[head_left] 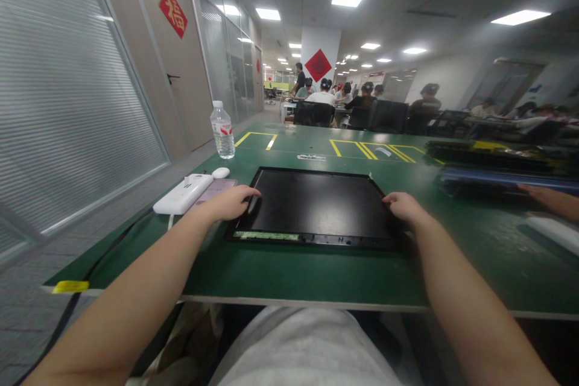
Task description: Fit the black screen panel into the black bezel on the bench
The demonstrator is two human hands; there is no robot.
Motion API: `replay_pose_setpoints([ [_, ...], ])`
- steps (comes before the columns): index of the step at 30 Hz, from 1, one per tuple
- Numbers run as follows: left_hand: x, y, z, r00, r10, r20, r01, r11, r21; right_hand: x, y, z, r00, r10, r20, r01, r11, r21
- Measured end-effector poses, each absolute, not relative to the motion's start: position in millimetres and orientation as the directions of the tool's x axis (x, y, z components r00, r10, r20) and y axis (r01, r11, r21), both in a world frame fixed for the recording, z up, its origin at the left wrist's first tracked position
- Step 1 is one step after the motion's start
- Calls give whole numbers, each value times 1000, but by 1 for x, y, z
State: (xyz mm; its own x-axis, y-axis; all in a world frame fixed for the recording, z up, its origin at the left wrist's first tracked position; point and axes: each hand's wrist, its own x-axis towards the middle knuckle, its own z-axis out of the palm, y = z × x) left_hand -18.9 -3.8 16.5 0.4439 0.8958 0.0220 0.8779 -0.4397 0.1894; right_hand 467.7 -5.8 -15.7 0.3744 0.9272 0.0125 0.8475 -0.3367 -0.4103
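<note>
A black flat display panel lies screen up on the green table, with a green circuit strip along its near left edge. My left hand grips the panel's left edge, thumb on top and the other fingers hidden beneath or behind the frame. On the opposite side, my right hand is closed on the right edge in the same way. Both hands hold the panel at about the middle of its sides. Whether it is slightly raised or flat on the table, I cannot tell.
Left of the panel are a white power strip or adapter, a small white rounded case and a water bottle. Yellow tape marks lie beyond. At right, another person's hand is near dark panels.
</note>
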Motion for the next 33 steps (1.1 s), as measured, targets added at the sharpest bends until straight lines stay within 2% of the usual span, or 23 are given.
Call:
replay_pose_setpoints([
  [10, -23, 1, 9, 446, 894, 34, 872, -443, 207, 472, -3, -21, 384, 922, 51, 826, -319, -465],
  [15, -22, 0, 11, 465, 885, 17, 867, -459, 196, 472, -4, -21, 394, 919, 13, 804, -338, -490],
  [23, -22, 7, -1, 422, 904, 69, 897, -427, 116, 470, -3, -20, 405, 914, 23, 813, -348, -467],
  [33, -22, 6, 2, 398, 915, 72, 891, -404, 207, 468, -7, -21, 414, 910, -1, 783, -357, -510],
])
